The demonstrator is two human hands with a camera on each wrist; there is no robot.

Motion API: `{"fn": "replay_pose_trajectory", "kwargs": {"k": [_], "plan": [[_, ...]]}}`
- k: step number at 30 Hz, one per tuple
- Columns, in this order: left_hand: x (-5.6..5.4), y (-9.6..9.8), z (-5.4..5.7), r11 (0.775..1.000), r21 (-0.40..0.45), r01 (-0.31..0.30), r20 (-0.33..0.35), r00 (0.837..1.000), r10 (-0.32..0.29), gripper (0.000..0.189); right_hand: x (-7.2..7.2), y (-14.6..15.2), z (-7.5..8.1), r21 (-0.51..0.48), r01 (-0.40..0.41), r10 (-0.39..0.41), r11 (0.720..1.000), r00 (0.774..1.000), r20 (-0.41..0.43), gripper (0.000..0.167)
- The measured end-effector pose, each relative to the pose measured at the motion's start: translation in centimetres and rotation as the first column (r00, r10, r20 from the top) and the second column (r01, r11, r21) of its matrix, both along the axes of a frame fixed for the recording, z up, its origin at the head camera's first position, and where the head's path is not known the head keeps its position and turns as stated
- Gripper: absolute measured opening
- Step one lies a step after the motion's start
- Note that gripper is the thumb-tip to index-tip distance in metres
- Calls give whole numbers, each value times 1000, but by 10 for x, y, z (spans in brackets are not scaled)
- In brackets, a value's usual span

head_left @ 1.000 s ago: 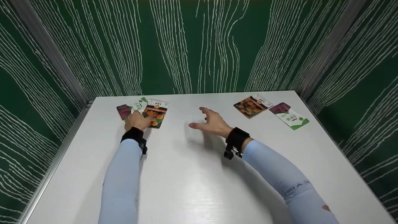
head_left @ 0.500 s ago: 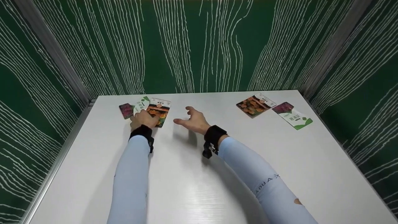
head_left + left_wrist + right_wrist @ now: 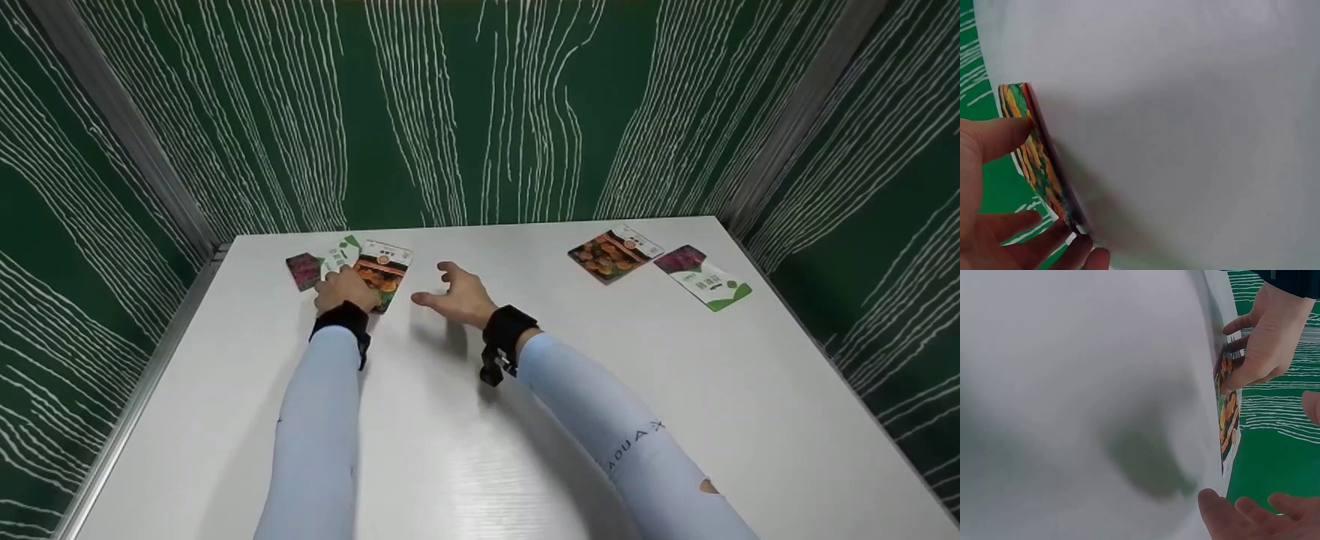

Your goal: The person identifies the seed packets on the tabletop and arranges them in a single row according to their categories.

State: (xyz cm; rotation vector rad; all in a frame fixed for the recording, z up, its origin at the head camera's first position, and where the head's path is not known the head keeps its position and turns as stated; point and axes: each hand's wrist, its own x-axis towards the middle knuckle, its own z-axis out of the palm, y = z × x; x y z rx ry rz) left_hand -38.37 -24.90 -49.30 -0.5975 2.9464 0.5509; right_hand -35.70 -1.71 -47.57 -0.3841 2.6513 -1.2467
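My left hand point(image 3: 345, 290) is at a seed packet with orange flowers point(image 3: 388, 264) on the back left of the white table. Its thumb lies on the printed face, and its fingers curl at the opposite edge in the left wrist view, pinching the packet point(image 3: 1041, 166). Partly behind this hand lies a white-and-green seed packet with purple flowers point(image 3: 304, 270). My right hand point(image 3: 461, 298) hovers just right of the orange-flower packet, thumb and fingers spread, holding nothing. The right wrist view shows its fingers point(image 3: 1224, 517) apart from the packet point(image 3: 1229, 419).
At the back right of the white table point(image 3: 450, 420) lie a second orange-flower seed packet point(image 3: 611, 253) and a second purple-flower one point(image 3: 703, 277), nearly touching at their corners. A green wall with white lines point(image 3: 390, 112) rises behind the table, and similar walls flank it.
My right hand has moved left across the table, close to the orange-flower packet. My left hand has shifted slightly right at that packet. The two right-hand packets have stayed in place.
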Motion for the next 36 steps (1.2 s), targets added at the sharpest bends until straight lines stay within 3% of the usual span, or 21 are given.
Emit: {"fn": "replay_pose_trajectory", "kwargs": {"k": [5,6,12,13,19,26,30,36], "plan": [[0,-5,1,999,53,6,-19,1000,-5,75,-1,0,1,14,-8,8,1000,1000,11,88],[-4,-11,-4,997,73,16,-52,999,-12,73,-2,0,1,11,-9,9,1000,1000,9,88],[-3,-17,-4,975,203,87,-101,993,-67,62,-1,3,9,-5,-16,16,1000,1000,-18,83],[1,-14,2,971,221,95,-87,993,-77,61,-1,3,10,-4,-20,20,1000,1000,-21,81],[7,-24,11,931,323,171,-150,980,-128,58,-2,7,14,36,-68,70,997,996,-51,67],[11,-36,21,890,420,178,-139,982,-131,60,-1,6,21,47,-104,108,993,991,-73,59],[14,-39,26,873,445,198,-136,979,-152,59,-2,6,24,53,-137,141,989,986,-89,49],[18,-40,35,857,442,264,-120,964,-235,57,-1,7,30,69,-176,182,982,978,-102,43]]}}
